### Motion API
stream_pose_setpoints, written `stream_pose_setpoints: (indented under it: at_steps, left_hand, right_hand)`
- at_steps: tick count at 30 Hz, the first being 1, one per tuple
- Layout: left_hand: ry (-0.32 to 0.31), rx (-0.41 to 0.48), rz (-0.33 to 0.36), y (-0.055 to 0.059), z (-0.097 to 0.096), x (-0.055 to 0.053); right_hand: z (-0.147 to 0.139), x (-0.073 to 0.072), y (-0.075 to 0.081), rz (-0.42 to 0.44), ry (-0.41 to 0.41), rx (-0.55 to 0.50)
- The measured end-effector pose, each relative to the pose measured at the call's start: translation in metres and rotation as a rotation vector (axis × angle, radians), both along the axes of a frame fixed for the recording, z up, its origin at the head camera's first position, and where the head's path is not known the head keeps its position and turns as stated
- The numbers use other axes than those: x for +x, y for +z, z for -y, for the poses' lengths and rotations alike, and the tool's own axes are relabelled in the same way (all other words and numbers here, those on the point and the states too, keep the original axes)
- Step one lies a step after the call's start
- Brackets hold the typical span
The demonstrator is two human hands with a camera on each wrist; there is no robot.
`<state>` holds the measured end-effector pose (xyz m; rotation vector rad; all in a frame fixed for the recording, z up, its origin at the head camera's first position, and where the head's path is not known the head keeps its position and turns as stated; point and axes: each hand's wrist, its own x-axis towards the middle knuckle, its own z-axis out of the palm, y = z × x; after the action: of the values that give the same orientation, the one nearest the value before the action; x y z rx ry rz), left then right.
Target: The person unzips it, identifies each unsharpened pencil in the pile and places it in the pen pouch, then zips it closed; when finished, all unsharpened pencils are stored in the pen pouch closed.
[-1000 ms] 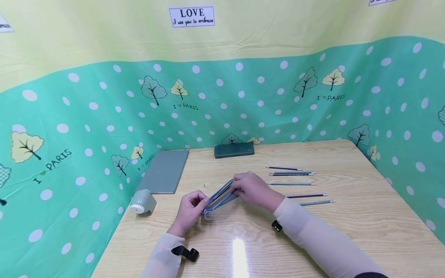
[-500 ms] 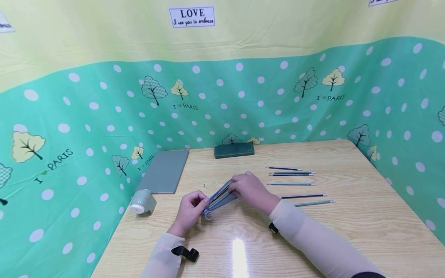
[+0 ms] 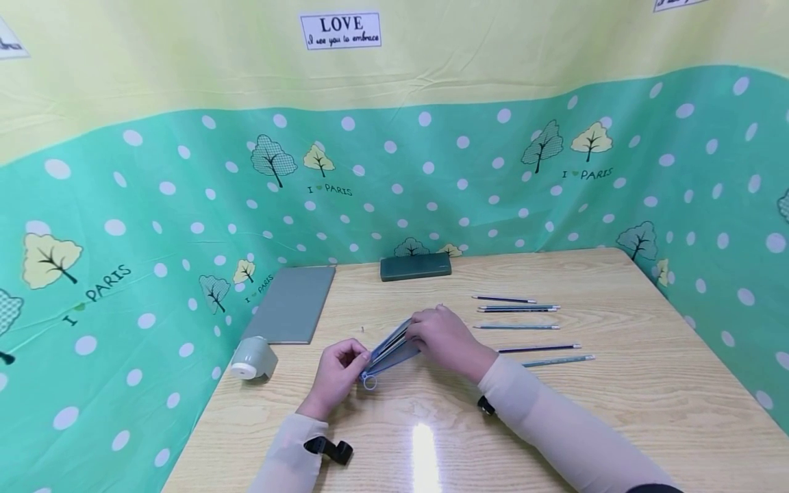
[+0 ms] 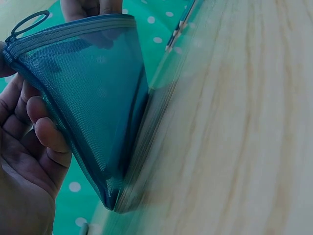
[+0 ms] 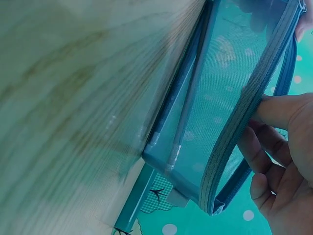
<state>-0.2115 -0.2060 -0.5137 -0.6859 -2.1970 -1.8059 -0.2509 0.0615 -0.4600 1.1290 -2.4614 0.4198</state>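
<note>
A blue see-through mesh zip pencil pouch is held up, tilted, its mouth unzipped. My left hand pinches the near zip end, beside the ring-shaped zip pull. Farther along the mouth, my right hand grips the edge with thumb and fingers; some fingertips are hidden behind the zip band in the right wrist view. Through the mesh, pencils show lying lengthwise inside the pouch. Several more pencils lie spread on the table, right of my right hand.
At the back of the table sits a dark green case. To the left lie a flat grey board or notebook and a grey-green rounded object with a white end. A tiny bit lies behind the pouch.
My right hand has shifted slightly left along the pouch, uncovering more of the nearer table pencils. A light blue pencil seen along the mouth earlier is now lower in the pouch. My left hand stays put.
</note>
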Motion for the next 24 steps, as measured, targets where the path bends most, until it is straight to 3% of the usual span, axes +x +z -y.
stream_pose_setpoints:
  at_steps: [11,24]
  left_hand:
    - [0.004,0.012,0.004,-0.001,0.0,0.001]
    - [0.012,0.002,0.013,-0.001,0.001,0.001]
  right_hand:
    - [-0.014,0.004,0.006,0.076,0.015,-0.069]
    - [-0.063,0.015,0.021,0.101,-0.045,-0.136]
